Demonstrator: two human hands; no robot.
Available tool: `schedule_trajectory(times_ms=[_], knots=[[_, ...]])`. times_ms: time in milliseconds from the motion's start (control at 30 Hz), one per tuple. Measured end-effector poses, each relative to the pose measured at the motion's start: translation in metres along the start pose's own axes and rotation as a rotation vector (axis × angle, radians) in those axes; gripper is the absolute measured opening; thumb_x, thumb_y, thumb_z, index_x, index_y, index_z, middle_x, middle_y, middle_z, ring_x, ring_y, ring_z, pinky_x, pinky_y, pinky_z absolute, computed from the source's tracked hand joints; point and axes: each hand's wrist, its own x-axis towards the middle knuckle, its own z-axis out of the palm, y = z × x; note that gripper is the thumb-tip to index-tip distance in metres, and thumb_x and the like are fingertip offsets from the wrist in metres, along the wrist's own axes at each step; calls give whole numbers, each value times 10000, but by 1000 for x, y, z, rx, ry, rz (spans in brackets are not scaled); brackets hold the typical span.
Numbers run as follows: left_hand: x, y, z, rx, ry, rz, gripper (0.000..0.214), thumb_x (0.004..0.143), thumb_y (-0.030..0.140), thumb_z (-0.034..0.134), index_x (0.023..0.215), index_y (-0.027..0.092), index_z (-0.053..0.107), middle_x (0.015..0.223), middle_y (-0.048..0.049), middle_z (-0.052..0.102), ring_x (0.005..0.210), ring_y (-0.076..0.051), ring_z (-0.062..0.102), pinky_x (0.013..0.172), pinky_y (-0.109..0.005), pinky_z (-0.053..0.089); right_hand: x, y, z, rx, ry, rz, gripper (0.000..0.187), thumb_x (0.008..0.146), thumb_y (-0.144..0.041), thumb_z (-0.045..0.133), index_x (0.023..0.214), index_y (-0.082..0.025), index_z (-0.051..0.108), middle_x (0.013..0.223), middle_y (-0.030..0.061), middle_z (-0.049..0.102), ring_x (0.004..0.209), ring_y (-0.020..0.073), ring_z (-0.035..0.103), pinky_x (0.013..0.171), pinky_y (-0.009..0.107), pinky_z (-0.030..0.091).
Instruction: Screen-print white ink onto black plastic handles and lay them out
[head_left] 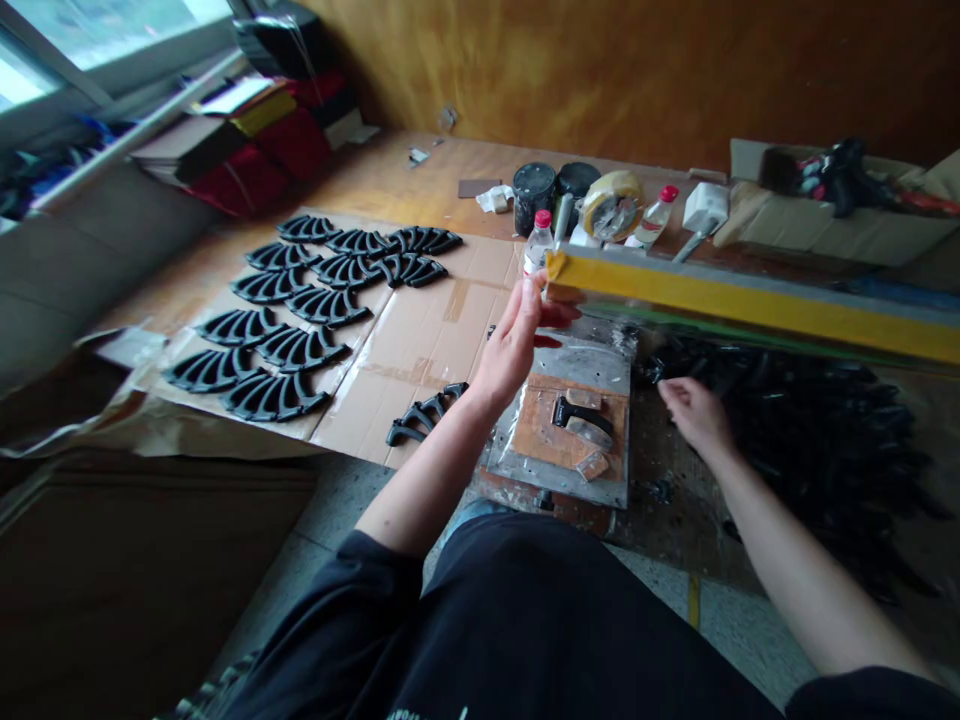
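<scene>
My left hand (pixel 521 325) is closed on the left end of a long frame with a yellow edge (pixel 720 295), which is raised and tilted above the bench. Below it, a black curved plastic handle (pixel 585 415) lies on a wooden block (pixel 536 430) fixed to a grey metal plate (pixel 559 365). My right hand (pixel 697 415) is closed, fingertips together, by the left side of a heap of black plastic parts (pixel 817 430). Whatever its fingers hold is too small and blurred to make out.
Rows of black curved parts (pixel 292 300) lie on a cardboard sheet (pixel 405 340) at left. Behind the frame stand black tubs (pixel 534 195), a tape roll (pixel 613 205), red-capped bottles (pixel 538 240) and an open carton (pixel 832 225). Boxes (pixel 255 160) sit by the window.
</scene>
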Motion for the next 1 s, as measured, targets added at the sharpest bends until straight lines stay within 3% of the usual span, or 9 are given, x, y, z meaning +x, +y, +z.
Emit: schedule_trajectory(times_ms=[100, 167, 300, 367, 500, 633, 733, 833, 1000], knots=[[-2, -6, 5, 10, 86, -29, 495, 964, 533, 287, 1279, 211, 492, 963, -68, 680, 867, -136, 630, 683, -231, 508, -32, -31, 48, -88, -144, -168, 340, 869, -498, 534, 868, -171, 629, 918, 104, 638, 830, 216, 596, 752, 345, 474], [-19, -20, 4, 36, 147, -98, 517, 947, 562, 310, 1256, 199, 508, 973, -76, 686, 848, -139, 630, 681, -241, 504, -39, -51, 61, -209, -186, -261, 227, 873, -404, 547, 833, -185, 587, 927, 112, 620, 907, 248, 569, 799, 371, 451], [-79, -66, -4, 78, -104, -534, 625, 856, 665, 416, 1119, 134, 614, 1017, -142, 699, 848, -194, 647, 638, -261, 487, -39, -86, 56, -292, -212, -239, 142, 918, -257, 455, 786, -215, 487, 744, 69, 593, 785, 240, 557, 710, 338, 418], [-109, -88, -5, 18, -130, -692, 655, 813, 697, 459, 1126, 143, 611, 1149, -172, 657, 936, -237, 642, 630, -274, 493, -43, -109, 58, -225, -218, -314, 163, 935, -255, 432, 778, -224, 463, 744, 60, 585, 769, 231, 554, 706, 330, 407], [-138, -109, -14, -195, 223, -652, 598, 828, 691, 433, 1032, 150, 584, 1048, -120, 656, 903, -203, 629, 619, -251, 498, -69, -172, 86, -157, -277, -570, 204, 955, -227, 393, 768, -225, 474, 796, 71, 570, 766, 225, 543, 697, 329, 401], [-146, -114, -60, -134, 605, -597, 505, 829, 630, 497, 975, 153, 575, 865, -46, 649, 749, -140, 606, 556, -204, 468, -93, -225, 124, -42, -414, -797, 217, 949, -140, 363, 832, -210, 532, 868, 86, 596, 843, 221, 547, 764, 329, 425], [-163, -119, -110, -5, 702, -571, 472, 838, 613, 500, 967, 163, 557, 894, -56, 682, 703, -145, 636, 534, -222, 485, -87, -242, 147, 67, -561, -872, 174, 942, -165, 409, 857, -208, 555, 906, 79, 616, 886, 222, 547, 792, 339, 442], [-185, -129, -154, 150, 798, -618, 470, 842, 634, 479, 938, 175, 515, 880, -69, 708, 631, -154, 667, 502, -236, 487, -60, -244, 167, 83, -611, -828, 155, 935, -216, 452, 825, -217, 560, 853, 65, 611, 860, 227, 550, 787, 355, 448], [-205, -151, -193, 390, 864, -837, 508, 847, 679, 420, 880, 180, 505, 688, -47, 705, 501, -146, 643, 534, -246, 467, -7, -234, 201, -20, -590, -742, 153, 913, -273, 491, 835, -210, 607, 856, 69, 641, 862, 236, 566, 809, 371, 444]])
